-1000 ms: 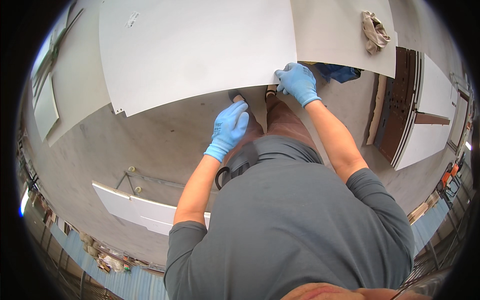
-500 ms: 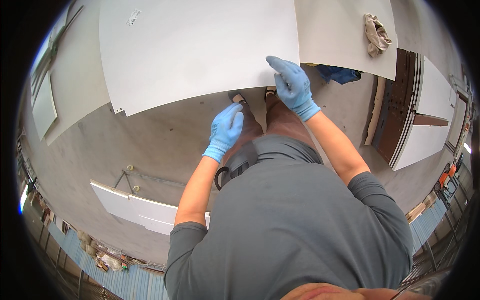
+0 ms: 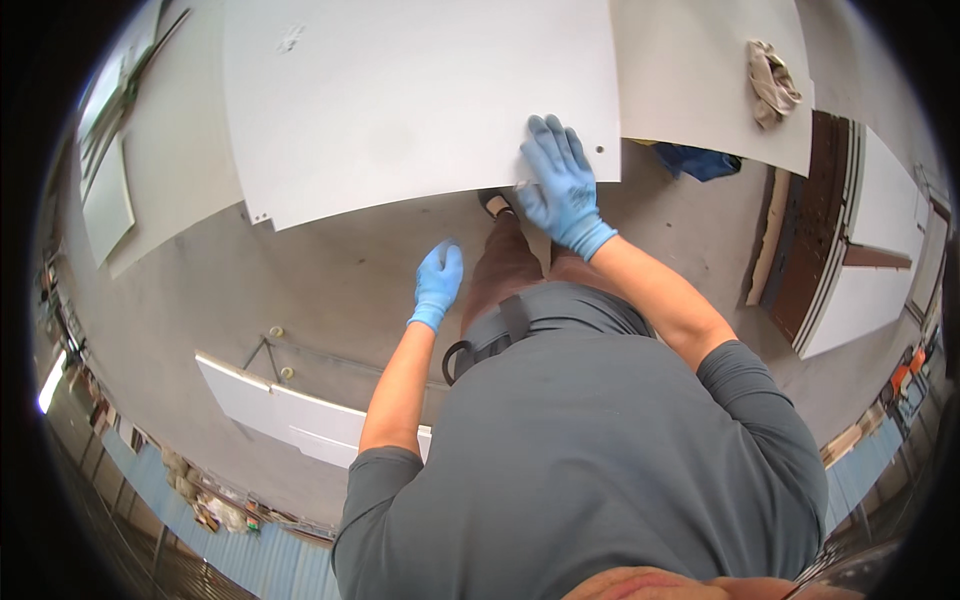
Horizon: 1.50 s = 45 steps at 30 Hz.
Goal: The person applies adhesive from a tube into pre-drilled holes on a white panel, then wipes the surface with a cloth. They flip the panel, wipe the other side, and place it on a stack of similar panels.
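Observation:
A large white panel [image 3: 400, 110] lies flat in front of me, with a pale sticker [image 3: 290, 39] at its far left and a small dark hole near its near right corner. My right hand [image 3: 563, 195], in a blue glove, rests on the panel near its front edge, fingers stretched out and thumb apart. My left hand [image 3: 437, 285], gloved in blue too, hangs in the air short of that edge. Its fingers are loosely bent and nothing shows in them.
On the pale surface at the right lies a crumpled beige cloth [image 3: 773, 84]; something blue [image 3: 700, 162] sits beneath. Brown panels [image 3: 815, 220] and white panels [image 3: 880, 190] stand farther right. Behind me at the left, a wheeled metal frame [image 3: 268, 352] is beside long white boards [image 3: 280, 405].
My right hand has come down onto the panel and its fingers have straightened. The left hand has dropped lower, away from the panel edge. The whole view has shifted slightly.

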Tool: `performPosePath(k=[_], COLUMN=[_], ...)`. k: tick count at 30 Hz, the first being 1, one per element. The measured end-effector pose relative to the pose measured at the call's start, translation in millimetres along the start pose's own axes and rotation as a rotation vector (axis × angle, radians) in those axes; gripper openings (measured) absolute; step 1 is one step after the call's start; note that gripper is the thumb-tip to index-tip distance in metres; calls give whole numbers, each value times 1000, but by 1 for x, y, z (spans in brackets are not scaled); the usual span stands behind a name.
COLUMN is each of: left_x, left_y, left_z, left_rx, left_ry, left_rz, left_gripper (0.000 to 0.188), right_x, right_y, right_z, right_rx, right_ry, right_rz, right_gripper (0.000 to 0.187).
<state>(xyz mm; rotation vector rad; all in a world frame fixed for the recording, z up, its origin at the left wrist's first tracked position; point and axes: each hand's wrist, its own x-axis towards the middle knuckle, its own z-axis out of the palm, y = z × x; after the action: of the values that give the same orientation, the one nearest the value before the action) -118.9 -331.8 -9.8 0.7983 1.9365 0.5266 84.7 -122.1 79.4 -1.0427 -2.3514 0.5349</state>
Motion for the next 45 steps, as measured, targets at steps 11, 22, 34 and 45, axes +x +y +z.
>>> performPosePath(k=[11,22,34,45], left_x=[5,-33,-11,36], left_y=[-18,-83,-93,-52], left_z=[-27,-38,-55,-63], left_rx=[-202,-382,-514,-275], left_ry=[143,155,225,72], left_rz=[-169,-328,-336,-413], left_gripper=[44,41,45,45], right_x=[71,184,117,54], right_y=[43,-57,-77,314], right_z=[42,128,84,-174], right_rx=[-60,-336,524,-1110], right_ry=[73,-116,-206,174], right_rz=[-105,-492,-376,651], right_gripper=[50,55,28,68])
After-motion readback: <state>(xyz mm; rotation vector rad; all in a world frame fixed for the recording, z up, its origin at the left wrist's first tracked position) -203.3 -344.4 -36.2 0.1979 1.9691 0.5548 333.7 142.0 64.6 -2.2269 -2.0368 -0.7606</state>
